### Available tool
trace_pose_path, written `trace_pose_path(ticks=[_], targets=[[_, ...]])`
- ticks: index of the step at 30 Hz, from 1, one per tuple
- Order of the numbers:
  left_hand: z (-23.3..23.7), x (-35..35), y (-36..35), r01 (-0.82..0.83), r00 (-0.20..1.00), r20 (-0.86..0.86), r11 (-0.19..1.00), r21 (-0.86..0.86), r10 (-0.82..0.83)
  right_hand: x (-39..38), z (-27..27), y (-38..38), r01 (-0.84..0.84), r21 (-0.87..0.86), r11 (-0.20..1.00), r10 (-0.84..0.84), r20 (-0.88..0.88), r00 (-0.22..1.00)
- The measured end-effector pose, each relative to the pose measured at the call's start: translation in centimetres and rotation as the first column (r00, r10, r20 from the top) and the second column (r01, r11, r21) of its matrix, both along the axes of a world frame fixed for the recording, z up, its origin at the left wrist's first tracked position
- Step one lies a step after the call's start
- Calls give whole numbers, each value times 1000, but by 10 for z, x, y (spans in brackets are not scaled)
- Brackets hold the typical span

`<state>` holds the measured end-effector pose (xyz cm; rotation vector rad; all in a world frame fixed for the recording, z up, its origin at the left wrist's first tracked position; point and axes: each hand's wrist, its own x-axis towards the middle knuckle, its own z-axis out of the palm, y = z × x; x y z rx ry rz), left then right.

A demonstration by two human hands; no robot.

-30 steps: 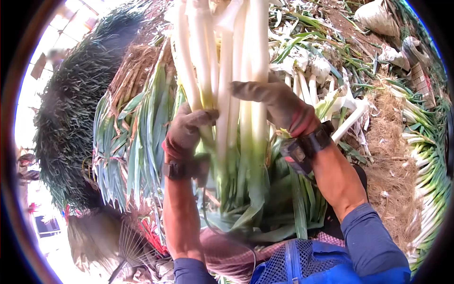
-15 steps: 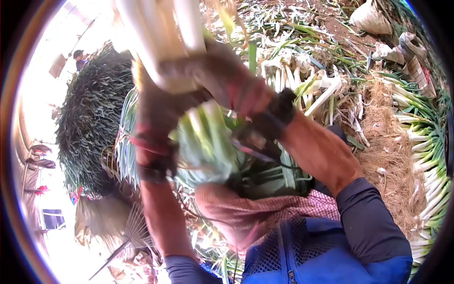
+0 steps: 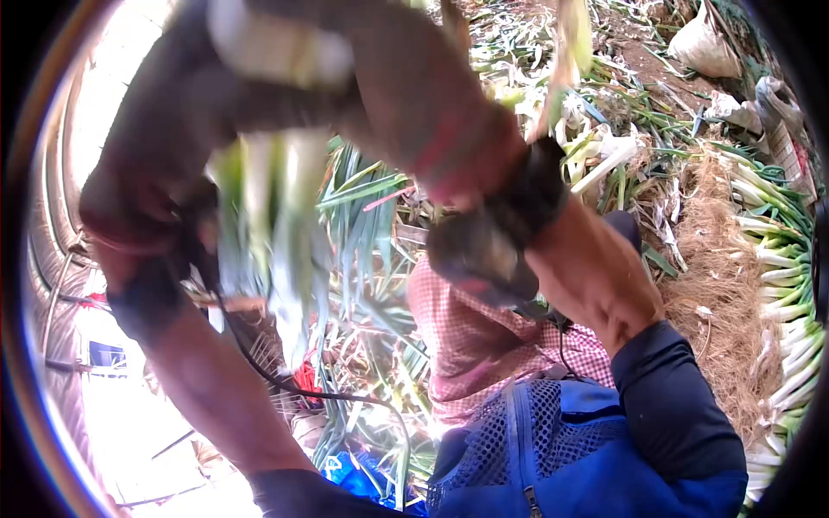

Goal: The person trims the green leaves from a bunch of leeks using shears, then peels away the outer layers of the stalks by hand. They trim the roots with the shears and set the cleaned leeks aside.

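Observation:
My left hand (image 3: 164, 129), in a dark glove with a reddish cuff, is raised high on the left and wrapped round a bunch of leeks (image 3: 268, 190). My right hand (image 3: 423, 95), gloved alike, grips the same bunch from the other side. White stalks show between the hands at the top, and the green leaves hang down below them. Motion blurs the fingers and the leeks, and the upper end of the bunch is cut off by the frame. Both wrists carry black bands; a dark device (image 3: 484, 255) hangs near the right one.
A row of leeks (image 3: 790, 302) lies along the right edge beside a strip of dry roots (image 3: 708, 293). Cut leaves and trimmings (image 3: 604, 129) litter the ground. A pale sack (image 3: 706, 43) stands at the back right. A black cable (image 3: 285, 380) trails from my left wrist.
Both hands have moved up and left with the leeks, coming closer to the camera. The view has shifted; the big leafy heap at the left and the distant person are now out of sight.

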<state>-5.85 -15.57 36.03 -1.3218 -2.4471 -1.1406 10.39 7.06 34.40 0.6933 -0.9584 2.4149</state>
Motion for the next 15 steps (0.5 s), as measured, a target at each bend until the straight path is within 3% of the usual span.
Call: trace_pose_path(ticks=[2, 3, 4, 5, 6, 7, 8, 10, 11, 13, 14, 15], targets=[[-19, 22, -13, 46, 993, -105, 995, -92, -55, 4, -41, -5, -31, -57, 998, 37, 106, 994], [-33, 37, -23, 80, 974, -197, 983, -165, -113, 12, -65, -1, 87, 104, 991, -98, 111, 989], [-57, 50, -27, 146, 936, -290, 971, -191, -198, 18, -91, 3, 422, 435, 795, -419, -110, 901], [-45, 64, 18, 162, 968, -65, 795, -584, -244, 21, -109, -2, -7, 142, 990, -30, 254, 967], [-39, 85, 66, 222, 971, 153, 466, -857, -182, 36, -125, 3, -39, 302, 953, -78, 367, 927], [-82, 84, 67, 330, 916, 398, 658, -677, -51, 34, -156, -7, -1, 264, 965, -101, 373, 922], [-134, 79, 59, 348, 771, 637, 824, -448, 21, 31, -187, -11, -36, 229, 973, -54, 373, 926], [-171, 95, 52, 273, 785, 619, 905, -326, -13, 46, -205, -21, -13, 205, 979, -98, 520, 848], [-199, 91, 43, 252, 780, 618, 953, -165, -100, 43, -215, -24, -16, 200, 980, -94, 525, 846], [-213, 96, 40, 202, 771, 632, 971, -128, -77, 32, -231, -32, 76, 401, 913, -280, 481, 831], [-220, 98, 41, 152, 767, 639, 985, -84, -64, 35, -232, -34, 78, 399, 914, -278, 473, 836], [-239, 96, 34, 83, 883, 467, 966, -246, 43, 39, -232, -35, 65, 422, 904, -284, 479, 831]])
